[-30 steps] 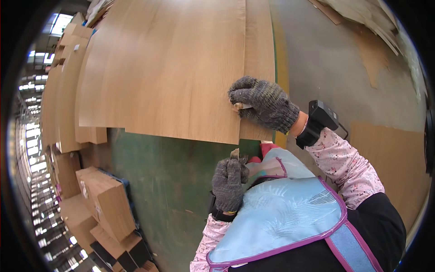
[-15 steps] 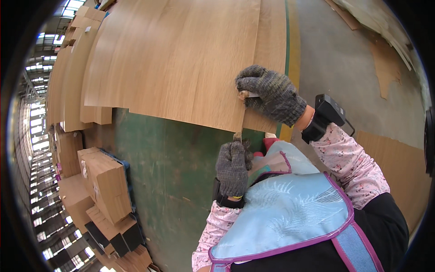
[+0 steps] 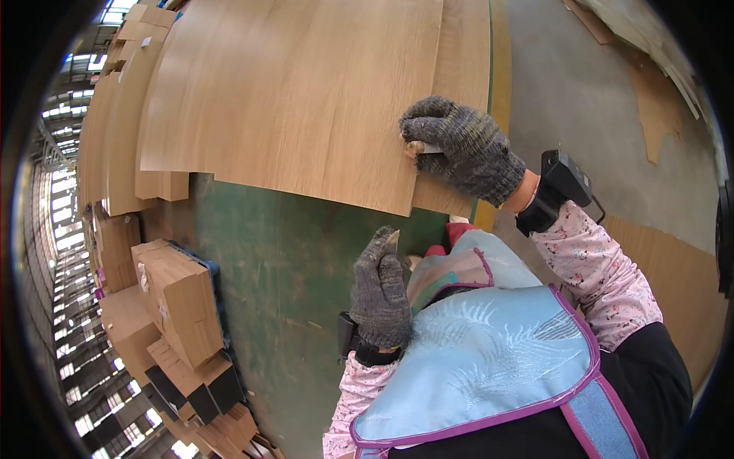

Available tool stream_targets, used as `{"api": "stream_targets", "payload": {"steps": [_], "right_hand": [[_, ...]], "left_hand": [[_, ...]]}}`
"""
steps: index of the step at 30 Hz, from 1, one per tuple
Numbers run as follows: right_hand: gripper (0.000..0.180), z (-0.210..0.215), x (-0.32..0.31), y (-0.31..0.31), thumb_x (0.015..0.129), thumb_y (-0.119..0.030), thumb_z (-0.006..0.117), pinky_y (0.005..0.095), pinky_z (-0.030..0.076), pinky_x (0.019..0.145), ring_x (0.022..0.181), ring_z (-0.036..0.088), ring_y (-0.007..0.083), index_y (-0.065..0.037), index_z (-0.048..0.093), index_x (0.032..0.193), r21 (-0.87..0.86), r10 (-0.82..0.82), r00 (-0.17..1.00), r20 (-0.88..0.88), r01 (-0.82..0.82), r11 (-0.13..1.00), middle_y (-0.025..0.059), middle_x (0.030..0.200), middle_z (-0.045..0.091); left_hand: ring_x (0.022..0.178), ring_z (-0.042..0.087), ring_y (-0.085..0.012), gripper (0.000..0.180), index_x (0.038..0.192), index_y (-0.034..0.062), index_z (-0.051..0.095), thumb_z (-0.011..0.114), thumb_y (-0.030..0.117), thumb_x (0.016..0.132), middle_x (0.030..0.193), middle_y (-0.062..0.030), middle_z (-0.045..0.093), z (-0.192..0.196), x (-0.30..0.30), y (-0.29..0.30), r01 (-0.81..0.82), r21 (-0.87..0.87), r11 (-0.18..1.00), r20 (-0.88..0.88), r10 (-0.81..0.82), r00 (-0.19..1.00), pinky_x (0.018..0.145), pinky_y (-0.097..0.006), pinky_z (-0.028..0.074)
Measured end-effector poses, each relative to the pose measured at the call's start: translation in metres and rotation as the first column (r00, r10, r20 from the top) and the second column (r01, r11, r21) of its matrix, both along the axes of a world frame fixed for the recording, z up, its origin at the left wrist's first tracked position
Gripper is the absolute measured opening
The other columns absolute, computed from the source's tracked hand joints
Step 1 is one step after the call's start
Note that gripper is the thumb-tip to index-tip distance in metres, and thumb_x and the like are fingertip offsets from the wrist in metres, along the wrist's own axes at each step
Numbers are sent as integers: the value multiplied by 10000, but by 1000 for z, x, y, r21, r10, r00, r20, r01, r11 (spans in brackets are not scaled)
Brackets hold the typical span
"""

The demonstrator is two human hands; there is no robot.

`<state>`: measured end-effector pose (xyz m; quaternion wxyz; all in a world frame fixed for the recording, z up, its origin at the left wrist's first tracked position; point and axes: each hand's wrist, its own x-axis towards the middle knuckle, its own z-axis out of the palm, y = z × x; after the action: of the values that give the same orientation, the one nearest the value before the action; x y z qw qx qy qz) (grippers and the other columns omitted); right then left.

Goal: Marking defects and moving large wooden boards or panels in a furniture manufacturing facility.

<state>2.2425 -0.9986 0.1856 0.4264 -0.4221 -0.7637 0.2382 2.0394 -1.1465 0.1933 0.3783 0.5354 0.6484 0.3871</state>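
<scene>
A large wood-grain panel (image 3: 306,99) lies flat in front of me, on top of another wood-grain panel (image 3: 456,76) that shows along its right side. My right hand (image 3: 462,149), in a grey knit glove with bare fingertips, is closed over the panels near their front right. Between its thumb and fingers a small flat white piece (image 3: 430,149) shows; its kind is hard to tell. My left hand (image 3: 382,291), gloved alike, hangs just short of the panel's front edge, apart from it. Its fingers are loosely bent upward, and nothing shows in them.
Long stacked boards (image 3: 126,122) stand at the far left. Cardboard-brown boxes (image 3: 172,298) are piled at the left on the green surface (image 3: 275,268). Right of the panels run a yellow strip (image 3: 501,92) and grey floor, with brown sheets (image 3: 665,268) lying on it.
My left hand has come away from the panel's front corner and moved down and slightly left. My right hand stays over the panels, shifted only a little in the picture.
</scene>
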Motion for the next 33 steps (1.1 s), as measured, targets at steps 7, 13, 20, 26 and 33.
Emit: {"api": "stream_targets", "payload": {"steps": [7, 13, 20, 26, 33], "right_hand": [[295, 7, -1, 0, 704, -84, 771, 342, 527, 735, 873, 641, 276, -93, 648, 971, 39, -6, 999, 53, 4, 999, 89, 1008, 635], [329, 7, 1, 0, 677, -112, 785, 356, 519, 743, 893, 635, 295, -119, 652, 979, 36, -23, 997, 70, 21, 999, 83, 1028, 634], [295, 2, 2, -1, 762, -191, 719, 371, 516, 813, 952, 625, 274, -142, 647, 1043, -2, -13, 992, 127, 13, 1000, 52, 1075, 619], [289, 4, 0, 0, 736, -162, 746, 358, 522, 768, 902, 638, 273, -125, 650, 1006, -1, -13, 995, 103, 13, 1000, 61, 1035, 631], [305, 4, 1, -1, 703, -95, 775, 333, 532, 731, 866, 649, 261, -103, 652, 982, -15, -17, 998, 67, 18, 1000, 77, 1006, 638]], "left_hand": [[955, 562, -226, 311, 1210, 11, 591, 585, 31, 900, 1146, -136, 608, 13, -10, 15, 377, 266, 887, -401, -254, 880, 859, -329, 461], [942, 557, -238, 368, 1210, 23, 601, 638, -23, 847, 1068, -111, 611, 20, -2, 21, 389, 306, 869, -398, -255, 881, 842, -339, 463], [683, 480, -80, 19, 882, -15, 645, 638, -23, 866, 784, -26, 526, 11, -7, 28, 191, -104, 976, 190, -169, 967, 576, -236, 417], [702, 512, -83, 24, 862, -15, 638, 627, -7, 882, 797, -24, 552, 2, -15, 23, 321, 10, 947, -198, -313, 929, 597, -239, 440], [997, 595, -270, 270, 1119, 4, 628, 634, -22, 850, 1073, -133, 640, 22, -17, 17, 383, 260, 886, -451, -240, 860, 863, -348, 475]]}}
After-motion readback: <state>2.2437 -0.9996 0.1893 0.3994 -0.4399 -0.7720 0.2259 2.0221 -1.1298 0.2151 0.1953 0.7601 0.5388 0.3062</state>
